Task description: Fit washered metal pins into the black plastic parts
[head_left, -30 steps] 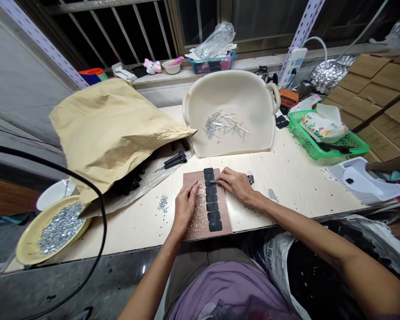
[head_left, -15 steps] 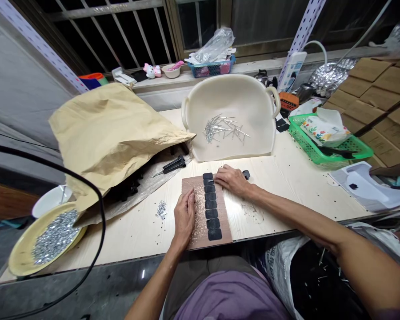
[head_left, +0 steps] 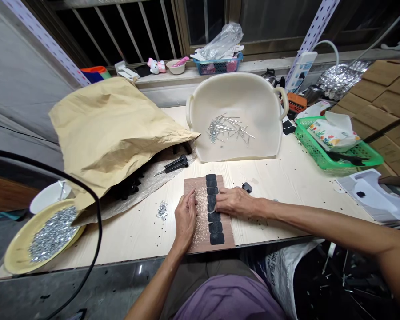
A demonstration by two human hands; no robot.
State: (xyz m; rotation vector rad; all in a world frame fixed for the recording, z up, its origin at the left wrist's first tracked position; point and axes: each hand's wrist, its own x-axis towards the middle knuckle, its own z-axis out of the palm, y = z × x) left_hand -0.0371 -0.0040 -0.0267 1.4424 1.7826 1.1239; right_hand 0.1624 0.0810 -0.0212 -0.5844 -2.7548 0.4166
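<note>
While the left hand (head_left: pixel 186 218) rests on the left side of the brown board (head_left: pixel 228 235), its fingers close together, the right hand (head_left: pixel 235 202) bends over the row of black pads (head_left: pixel 214 217) on that board. Its fingertips bunch up near the middle of the row, but I can't tell if either hand pinches anything. The step seems to be work on one pad. The next move likely needs a still board and a light touch.
</note>
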